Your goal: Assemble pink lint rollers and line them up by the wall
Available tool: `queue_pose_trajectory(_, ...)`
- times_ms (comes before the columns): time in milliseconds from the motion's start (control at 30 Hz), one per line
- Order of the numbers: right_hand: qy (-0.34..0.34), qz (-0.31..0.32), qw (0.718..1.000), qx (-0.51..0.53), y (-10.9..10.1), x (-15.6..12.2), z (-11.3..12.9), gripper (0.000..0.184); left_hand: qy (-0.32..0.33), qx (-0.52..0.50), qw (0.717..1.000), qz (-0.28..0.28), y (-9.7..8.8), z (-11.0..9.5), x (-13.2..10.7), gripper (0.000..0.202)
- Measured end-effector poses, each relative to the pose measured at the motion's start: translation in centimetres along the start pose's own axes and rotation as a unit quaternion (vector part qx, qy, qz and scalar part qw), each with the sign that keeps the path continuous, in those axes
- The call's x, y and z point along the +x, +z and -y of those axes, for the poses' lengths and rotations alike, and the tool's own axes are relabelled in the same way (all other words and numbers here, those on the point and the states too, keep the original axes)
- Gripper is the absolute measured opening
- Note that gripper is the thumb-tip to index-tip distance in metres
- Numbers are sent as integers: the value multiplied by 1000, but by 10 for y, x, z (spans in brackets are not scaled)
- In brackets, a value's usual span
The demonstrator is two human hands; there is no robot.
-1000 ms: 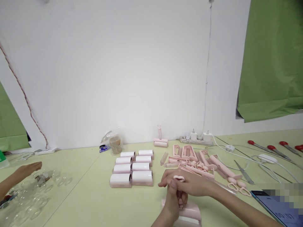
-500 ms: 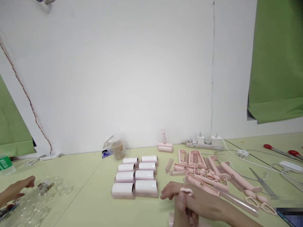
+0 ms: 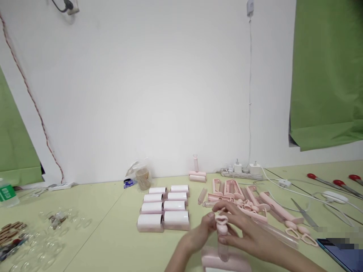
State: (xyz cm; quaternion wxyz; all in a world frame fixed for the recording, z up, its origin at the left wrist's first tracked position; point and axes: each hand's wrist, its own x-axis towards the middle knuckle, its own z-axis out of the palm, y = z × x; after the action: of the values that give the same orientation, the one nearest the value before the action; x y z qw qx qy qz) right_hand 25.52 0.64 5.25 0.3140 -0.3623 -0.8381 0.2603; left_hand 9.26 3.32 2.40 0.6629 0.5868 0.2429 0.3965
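Both my hands meet low in the middle of the view around a pink lint-roller handle [image 3: 221,226] that stands upright with a heart-shaped loop on top. My left hand [image 3: 202,231] pinches the handle from the left. My right hand [image 3: 243,231] holds it from the right with fingers curled. Under the handle sits a pink roller base [image 3: 227,261] at the bottom edge. Several white paper rolls [image 3: 164,212] on pink holders lie in two rows just left of my hands.
A heap of pink handle parts [image 3: 249,200] lies to the right. One assembled roller [image 3: 197,174], a power strip [image 3: 241,173], scissors [image 3: 304,215], red-handled tools [image 3: 326,181] and a phone [image 3: 342,255] are on the green table. Clear plastic pieces [image 3: 51,230] lie left.
My hands have come up and turned the pink handle upright over the base. The other person's hand at the left has gone out of view. The view tilted up slightly.
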Motion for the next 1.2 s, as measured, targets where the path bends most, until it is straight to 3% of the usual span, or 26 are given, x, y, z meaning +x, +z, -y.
queue_pose_trajectory(67, 12, -23, 1000, -13, -13, 13, 2, 20, 70, 129, 988, -56, -26, -19, -14, 37)
queue_pose_trajectory(100, 21, -51, 998, -9, -21, 25, 2, 23, 132, 252, 951, -120, -41, -24, -21, 37)
queue_pose_trajectory(133, 25, -88, 996, -1, -29, 40, 2, 26, 177, 358, 894, -201, -58, -25, -30, 38)
queue_pose_trajectory(200, -1, -170, 985, 13, -43, 80, 0, 29, 218, 487, 741, -409, -91, -16, -45, 40)
queue_pose_trajectory(233, -17, -196, 980, 12, -47, 105, -2, 29, 211, 514, 658, -508, -107, -9, -53, 44)
queue_pose_trajectory(267, -26, -216, 976, 8, -48, 131, -5, 28, 182, 533, 593, -576, -122, 0, -60, 51)
queue_pose_trajectory(300, -31, -232, 972, 1, -46, 157, -9, 26, 133, 553, 555, -607, -135, 8, -66, 60)
queue_pose_trajectory(333, -31, -241, 970, -6, -42, 184, -15, 27, 73, 567, 545, -613, -146, 16, -72, 72)
queue_pose_trajectory(400, -20, -239, 971, -21, -25, 230, -29, 27, -51, 564, 578, -588, -163, 27, -83, 88)
queue_pose_trajectory(467, 4, -229, 973, -33, -2, 264, -48, 25, -115, 526, 642, -545, -175, 33, -91, 96)
queue_pose_trajectory(600, 64, -218, 973, -43, 35, 293, -86, 27, -80, 395, 787, -466, -192, 38, -99, 91)
queue_pose_trajectory(667, 86, -220, 971, -42, 44, 296, -98, 27, -61, 335, 824, -454, -198, 39, -101, 86)
queue_pose_trajectory(767, 90, -229, 968, -38, 47, 292, -102, 29, -46, 292, 841, -453, -202, 39, -104, 83)
queue_pose_trajectory(867, 56, -229, 971, -34, 46, 270, -94, 31, -47, 270, 846, -457, -195, 37, -107, 80)
queue_pose_trajectory(933, 23, -205, 978, -26, 46, 239, -84, 30, -59, 272, 846, -456, -186, 33, -109, 77)
queue_pose_trajectory(1067, -25, -105, 994, 6, 49, 147, -60, 19, -71, 286, 845, -446, -168, 18, -114, 73)
queue_pose_trajectory(1200, -13, -18, 997, 80, 58, 64, -45, 23, -42, 280, 854, -437, -146, -17, -124, 66)
